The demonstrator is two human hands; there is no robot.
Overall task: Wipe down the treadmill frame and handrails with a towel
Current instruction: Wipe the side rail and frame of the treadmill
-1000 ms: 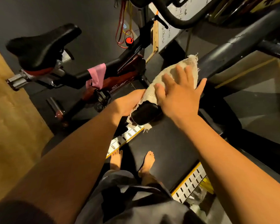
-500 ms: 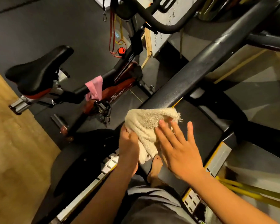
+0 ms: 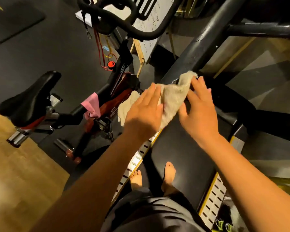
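Beige towel (image 3: 172, 97), bunched in your left grip (image 3: 143, 113) half a second ago, now drapes over the rail (image 3: 199, 52) at its low end, left grip and right grip (image 3: 198, 113) both flat-fingered, pressing it, so wiping likely continues.
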